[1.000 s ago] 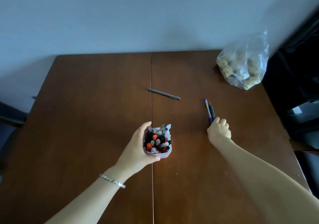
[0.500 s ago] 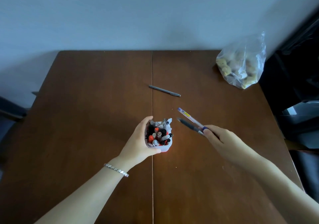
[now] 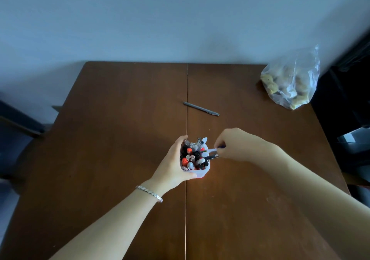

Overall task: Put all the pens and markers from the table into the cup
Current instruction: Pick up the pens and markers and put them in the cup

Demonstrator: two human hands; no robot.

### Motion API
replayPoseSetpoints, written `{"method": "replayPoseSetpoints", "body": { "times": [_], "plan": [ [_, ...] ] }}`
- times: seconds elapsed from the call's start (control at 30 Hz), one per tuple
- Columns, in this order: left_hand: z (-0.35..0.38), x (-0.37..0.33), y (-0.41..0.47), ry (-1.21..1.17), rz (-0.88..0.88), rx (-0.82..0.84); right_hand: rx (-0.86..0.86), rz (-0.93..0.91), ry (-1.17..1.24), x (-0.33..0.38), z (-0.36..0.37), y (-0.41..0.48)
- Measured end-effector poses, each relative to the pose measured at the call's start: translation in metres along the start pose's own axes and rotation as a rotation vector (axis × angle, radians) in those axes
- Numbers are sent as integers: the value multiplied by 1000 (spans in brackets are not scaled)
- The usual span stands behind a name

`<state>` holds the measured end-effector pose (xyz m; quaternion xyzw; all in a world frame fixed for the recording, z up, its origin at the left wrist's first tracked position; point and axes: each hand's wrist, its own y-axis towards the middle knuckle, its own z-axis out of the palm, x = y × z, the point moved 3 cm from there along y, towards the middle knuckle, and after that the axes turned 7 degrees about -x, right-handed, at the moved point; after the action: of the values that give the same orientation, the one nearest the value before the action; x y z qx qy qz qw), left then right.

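Note:
A white cup packed with several pens and markers stands near the middle of the brown table. My left hand wraps around the cup's left side. My right hand hovers just right of the cup and pinches two pens, their tips pointing into the cup's right rim. One grey pen lies alone on the table beyond the cup.
A clear plastic bag with yellowish lumps sits at the table's far right corner. A wall runs behind the table. Dark furniture stands off the right edge, and a dark chair off the left edge.
My right hand picked the two pens off the table at the right, carried them left, and now holds them at the cup's rim. My left hand stayed on the cup.

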<state>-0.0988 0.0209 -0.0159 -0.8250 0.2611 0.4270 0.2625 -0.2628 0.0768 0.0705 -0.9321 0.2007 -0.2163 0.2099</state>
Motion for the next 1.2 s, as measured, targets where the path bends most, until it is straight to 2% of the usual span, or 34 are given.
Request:
{"method": "replayPoseSetpoints", "body": {
  "times": [0.07, 0.23, 0.47, 0.53, 0.67, 0.77, 0.8, 0.87, 0.93, 0.97, 1.03, 1.1, 1.2],
  "plan": [
    [0, 0, 0, 14, 3, -8, -44, 9, 101, 6, 0, 8],
    [1, 1, 0, 3, 9, -13, -343, 53, 393, -1, 6, 1],
    [1, 2, 0, 2, 19, -5, -700, -35, 322, 11, 28, 1],
    [0, 0, 0, 2, 19, -15, -673, -74, 291, 22, 33, 10],
    [1, -1, -1, 6, 31, -17, -379, -32, 341, 30, 48, 23],
    [1, 0, 0, 24, 35, -24, -254, -38, 234, 16, 54, 15],
    [2, 2, 0, 29, 34, -22, -268, -51, 234, 11, 58, 8],
    [2, 2, 0, -2, 10, -11, -438, -160, 325, 4, 67, -9],
    [2, 2, 0, -40, -4, -1, -598, -315, 299, -1, 77, -22],
    [1, 2, 0, -41, -3, -1, -640, -367, 239, -5, 84, -25],
    [0, 0, -2, -31, 0, -7, -603, -400, 91, -7, 97, -26],
    [-1, -2, -2, -19, 11, -16, -580, -354, -34, -7, 105, -19],
    [-1, -2, -3, -14, 13, -29, -531, -131, -145, -13, 110, -3]
  ]
}}
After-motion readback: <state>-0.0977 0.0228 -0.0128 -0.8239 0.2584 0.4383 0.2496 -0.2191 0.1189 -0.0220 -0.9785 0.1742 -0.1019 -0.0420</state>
